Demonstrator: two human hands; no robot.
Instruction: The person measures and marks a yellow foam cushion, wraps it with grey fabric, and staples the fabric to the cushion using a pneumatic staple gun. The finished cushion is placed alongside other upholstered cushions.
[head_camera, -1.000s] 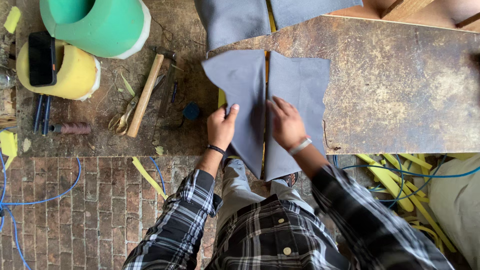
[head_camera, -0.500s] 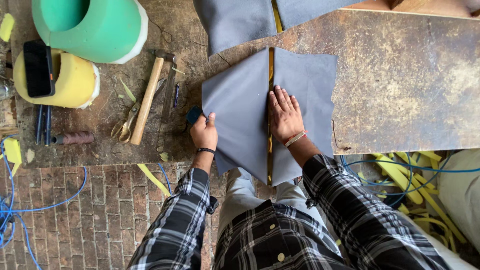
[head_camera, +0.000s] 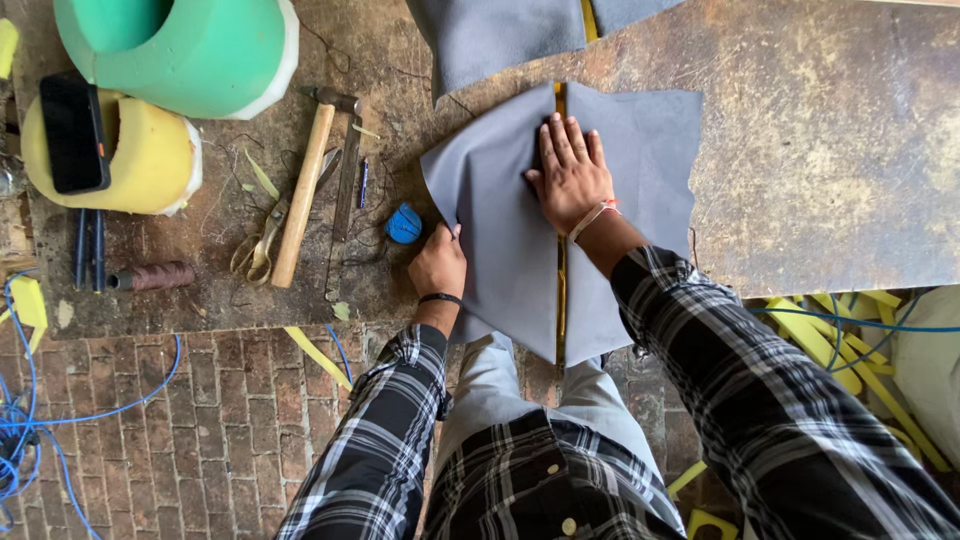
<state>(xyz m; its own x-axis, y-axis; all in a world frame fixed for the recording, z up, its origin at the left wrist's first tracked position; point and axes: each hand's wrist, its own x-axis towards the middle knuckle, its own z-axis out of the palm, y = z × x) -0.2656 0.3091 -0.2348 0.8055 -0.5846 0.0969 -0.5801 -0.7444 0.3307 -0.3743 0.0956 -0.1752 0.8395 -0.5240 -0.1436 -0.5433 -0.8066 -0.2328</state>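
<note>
Workbench (head_camera: 820, 150); flat right hand (head_camera: 568, 172) on leather (head_camera: 500, 240)

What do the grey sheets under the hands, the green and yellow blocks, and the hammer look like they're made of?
Grey sheets: probably leather or suede-like cloth; matte, limp, one edge ragged. Right hand lies flat on them, left hand at their edge. Green block and yellow block: apparently foam, with a dull porous look and white cut faces. Hammer: pale wooden handle, dark head that looks like metal.
</note>
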